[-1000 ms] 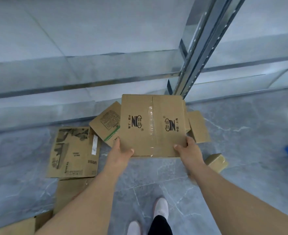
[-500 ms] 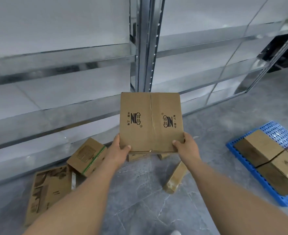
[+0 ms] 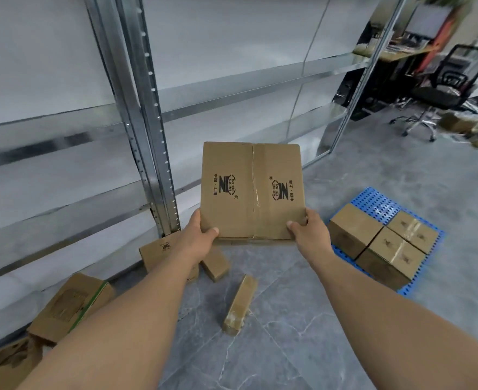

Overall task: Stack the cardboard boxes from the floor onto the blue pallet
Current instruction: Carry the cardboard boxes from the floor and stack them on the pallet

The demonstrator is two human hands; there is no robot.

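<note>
I hold a taped cardboard box (image 3: 253, 190) with black logos in the air in front of me. My left hand (image 3: 200, 233) grips its near left corner, thumb on top. Its near right corner is gripped by my right hand (image 3: 306, 232). The blue pallet (image 3: 378, 202) lies on the floor to the right and carries three cardboard boxes (image 3: 395, 249) packed side by side. Several more boxes lie on the floor below and left: a narrow one (image 3: 239, 305), a small one (image 3: 215, 263), and one with a green stripe (image 3: 72, 308).
A metal shelving rack (image 3: 145, 108) with bare shelves runs along the left and back. A black office chair (image 3: 446, 88) and a desk stand at the far right. Grey tiled floor (image 3: 288, 347) lies between me and the pallet.
My view has swung right with the box held in both hands. The pallet and its boxes have come further into view, and the floor boxes have slid to the lower left.
</note>
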